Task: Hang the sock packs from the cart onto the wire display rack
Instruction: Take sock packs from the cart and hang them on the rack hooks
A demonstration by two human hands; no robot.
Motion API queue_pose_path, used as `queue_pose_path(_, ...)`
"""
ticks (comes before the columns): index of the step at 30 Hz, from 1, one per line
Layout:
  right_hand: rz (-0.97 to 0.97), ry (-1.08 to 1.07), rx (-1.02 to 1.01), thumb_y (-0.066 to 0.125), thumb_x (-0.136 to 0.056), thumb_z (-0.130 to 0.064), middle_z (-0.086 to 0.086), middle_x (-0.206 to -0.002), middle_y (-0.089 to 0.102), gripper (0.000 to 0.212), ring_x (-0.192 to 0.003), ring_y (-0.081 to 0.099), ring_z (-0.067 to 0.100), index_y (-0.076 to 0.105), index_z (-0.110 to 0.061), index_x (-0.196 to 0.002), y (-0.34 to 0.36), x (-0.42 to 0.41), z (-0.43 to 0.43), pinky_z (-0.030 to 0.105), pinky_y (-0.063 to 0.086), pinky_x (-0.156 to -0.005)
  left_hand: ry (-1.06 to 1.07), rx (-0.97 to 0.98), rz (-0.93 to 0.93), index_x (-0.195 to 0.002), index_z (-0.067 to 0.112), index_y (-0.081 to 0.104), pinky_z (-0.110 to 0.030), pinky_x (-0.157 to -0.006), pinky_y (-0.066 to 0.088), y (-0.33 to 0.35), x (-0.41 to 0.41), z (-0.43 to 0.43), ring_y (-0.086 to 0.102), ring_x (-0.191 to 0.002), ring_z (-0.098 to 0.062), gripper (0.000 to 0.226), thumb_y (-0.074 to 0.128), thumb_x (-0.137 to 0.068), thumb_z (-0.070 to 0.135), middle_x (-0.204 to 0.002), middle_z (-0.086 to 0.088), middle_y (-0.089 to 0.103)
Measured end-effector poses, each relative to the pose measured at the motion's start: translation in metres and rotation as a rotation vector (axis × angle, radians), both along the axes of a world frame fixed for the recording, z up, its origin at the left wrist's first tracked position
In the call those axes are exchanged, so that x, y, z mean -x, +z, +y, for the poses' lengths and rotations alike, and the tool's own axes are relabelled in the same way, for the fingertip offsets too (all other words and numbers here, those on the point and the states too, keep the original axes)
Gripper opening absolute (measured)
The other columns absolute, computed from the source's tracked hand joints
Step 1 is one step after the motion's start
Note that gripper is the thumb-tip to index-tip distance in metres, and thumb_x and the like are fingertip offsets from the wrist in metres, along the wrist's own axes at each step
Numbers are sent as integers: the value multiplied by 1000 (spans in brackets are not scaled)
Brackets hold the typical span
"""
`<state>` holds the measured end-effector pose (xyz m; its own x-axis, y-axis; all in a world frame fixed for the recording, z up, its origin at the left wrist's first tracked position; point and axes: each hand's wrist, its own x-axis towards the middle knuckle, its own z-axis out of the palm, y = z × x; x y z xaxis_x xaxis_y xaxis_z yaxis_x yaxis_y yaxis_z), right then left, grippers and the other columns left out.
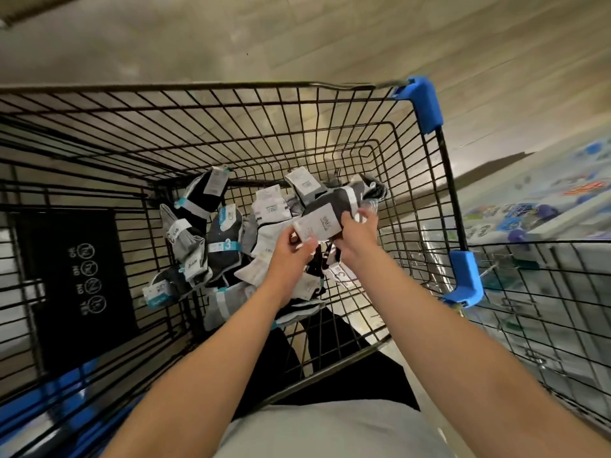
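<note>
A dark sock pack [327, 211] with a white card label is held above the pile in the wire cart [330, 127], just right of the frame's centre. The left hand [289, 251] is closed on the card's lower left corner, the thumb pressed on the label face and the fingers curled beneath it. The right hand [358, 234] is closed on the pack's right edge, at about 3 o'clock of the card, with the thumb on top and the remaining fingers tucked behind the pack. Neither hand is spread open. The other sock packs [211, 246] are heaped on the cart floor, mostly toward 9 o'clock of the held pack. A wire rack [545, 292] is seen at 3 o'clock, beyond the cart's blue corner guard [464, 279].
</note>
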<state>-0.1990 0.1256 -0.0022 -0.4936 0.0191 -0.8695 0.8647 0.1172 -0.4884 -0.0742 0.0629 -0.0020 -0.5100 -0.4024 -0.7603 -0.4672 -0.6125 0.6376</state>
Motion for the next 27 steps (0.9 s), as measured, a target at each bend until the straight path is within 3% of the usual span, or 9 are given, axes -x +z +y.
queue_pose_path(3,-32,-17,-7,50,-103,-8,11,-113,59,31,-104,66,30,40,-25,-127,11,-12,1,52,61,-85,45,75,-34,-117,33,56,-37,-94,57,10,-2,-1,67,-111,-17,33,70,-92,15,-120,2,69)
queue_pose_path(5,-43,97,-69,50,-102,-9,13,-123,57,35,-106,63,30,38,-26,-131,16,-21,4,49,61,-83,88,86,-45,-120,21,58,-30,-86,58,19,-4,-3,70,-105,-17,29,67,-94,15,-117,-1,71)
queue_pose_path(8,151,417,-311,61,-93,-10,9,-146,37,59,-120,50,30,37,-32,-142,20,-30,11,50,53,-98,76,133,-59,-111,17,65,-30,-79,59,27,-12,-9,72,-100,-22,15,63,-97,22,-105,1,75)
queue_pose_path(10,298,590,-277,67,-89,-12,1,-153,31,70,-134,40,27,36,-38,-147,24,-32,14,51,44,-109,54,147,-57,-109,20,66,-39,-84,60,29,-18,-13,72,-99,-22,14,63,-97,27,-103,0,76)
queue_pose_path(14,173,882,-12,63,-95,-21,3,-133,62,48,-118,63,25,49,-27,-140,31,-38,12,48,57,-96,114,148,-80,-113,23,68,-37,-88,58,28,-27,-20,73,-99,-17,18,61,-98,31,-104,3,76)
queue_pose_path(18,123,795,-11,62,-99,-20,7,-119,68,28,-105,68,22,56,-15,-126,33,-54,12,40,58,-93,144,98,-91,-118,19,65,-40,-91,58,22,-32,-23,72,-102,-19,24,61,-98,32,-112,-1,74)
queue_pose_path(21,14,699,41,51,-104,-20,1,-110,69,20,-99,67,18,57,-21,-124,28,-65,14,42,57,-91,-54,190,-190,-124,27,55,-30,-93,50,17,-35,-19,62,-111,-13,27,61,-98,27,-123,7,64)
queue_pose_path(23,-37,726,44,53,-102,-19,2,-111,70,24,-103,67,20,61,-23,-124,18,-65,21,42,56,-88,-122,271,-270,-136,23,51,-33,-96,50,11,-40,-24,60,-113,-15,41,63,-97,29,-127,5,61)
queue_pose_path(27,48,493,-220,54,-92,-10,6,-116,66,29,-90,61,19,66,-20,-117,-4,-45,37,32,48,-64,-108,385,-384,-142,24,50,-45,-102,50,-5,-58,-46,59,-120,-21,49,61,-96,34,-134,0,62)
